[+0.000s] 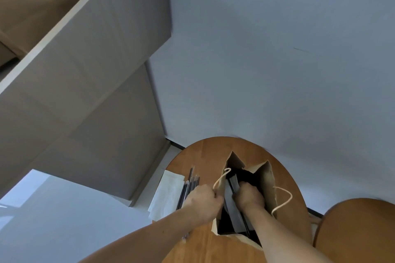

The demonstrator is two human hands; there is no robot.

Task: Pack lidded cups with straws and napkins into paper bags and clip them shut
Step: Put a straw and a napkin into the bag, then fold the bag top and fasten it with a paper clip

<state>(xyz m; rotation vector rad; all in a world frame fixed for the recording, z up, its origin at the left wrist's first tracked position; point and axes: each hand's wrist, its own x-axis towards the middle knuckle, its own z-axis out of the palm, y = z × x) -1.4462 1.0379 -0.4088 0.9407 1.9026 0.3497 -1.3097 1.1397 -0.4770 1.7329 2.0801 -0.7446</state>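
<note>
Fingers (216,196) of the left hand (203,199) pinch the left edge of the paper bag (267,179), keeping its mouth spread on the bench (203,151) so the right hand (249,197) can reach inside. That hand's grip is hidden, perhaps round something dark. Straws (190,186) and napkins (168,194) wait just left.
</note>
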